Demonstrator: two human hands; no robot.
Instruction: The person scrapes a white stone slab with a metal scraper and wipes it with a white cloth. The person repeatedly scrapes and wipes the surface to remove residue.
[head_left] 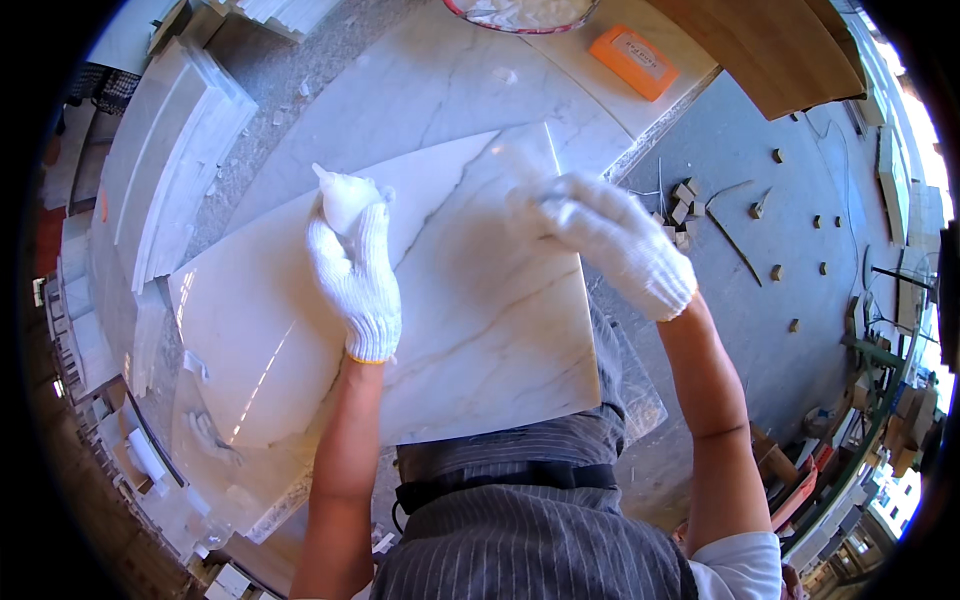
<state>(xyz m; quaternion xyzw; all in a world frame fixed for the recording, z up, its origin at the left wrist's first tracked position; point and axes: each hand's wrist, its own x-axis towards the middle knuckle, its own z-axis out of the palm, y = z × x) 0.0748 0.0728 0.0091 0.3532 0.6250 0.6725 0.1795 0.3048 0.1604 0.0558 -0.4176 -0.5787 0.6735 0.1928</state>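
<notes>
My left hand (355, 275), in a white knit glove, is closed around a white, rounded, slightly translucent object (347, 198) with a narrow pointed tip at its upper left. It is held above a polished white marble slab (490, 310) with grey and brown veins. Over the slab's right edge is my right hand (625, 240), gloved the same way. Its fingers point left and are smeared by motion. A pale blur shows beside the fingertips, and whether they hold anything is not visible.
Under the slab lies a larger marble surface (400, 85). An orange box (634, 62) and a red-rimmed bowl (520, 27) of white material sit at its far side, near brown cardboard (770, 50). Stone slabs (170, 160) are stacked at left. Small blocks (683, 205) lie on the grey floor at right.
</notes>
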